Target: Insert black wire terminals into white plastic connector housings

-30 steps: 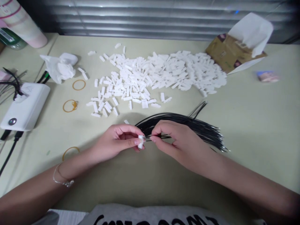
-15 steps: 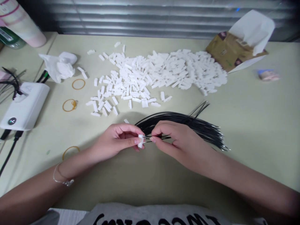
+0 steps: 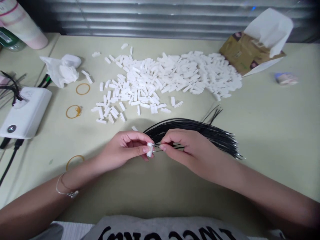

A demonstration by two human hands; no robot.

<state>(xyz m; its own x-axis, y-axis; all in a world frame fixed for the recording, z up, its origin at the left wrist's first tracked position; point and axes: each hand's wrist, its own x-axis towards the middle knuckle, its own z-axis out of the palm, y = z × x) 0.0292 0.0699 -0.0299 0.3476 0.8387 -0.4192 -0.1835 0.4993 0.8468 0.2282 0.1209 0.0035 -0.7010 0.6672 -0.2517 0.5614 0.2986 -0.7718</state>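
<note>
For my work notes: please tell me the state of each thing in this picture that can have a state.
Left hand: closed, pinching a white plastic connector
Right hand: closed on the black wires, beside the connector
Black wires: loose fanned bunch, bare metal ends at right
Pile of white connectors: loose, scattered at its edges
Rubber band: lying loose
Tissue: crumpled
Cardboard box: torn open

- 11 o'clock: pink-and-white cylindrical tumbler (image 3: 22,23), cut off by the edge
- 2 o'clock: small blue-and-pink packet (image 3: 286,78), blurred
- Centre: thin metal wire tips (image 3: 153,145) at the white plastic connector (image 3: 150,149), too small to tell
</note>
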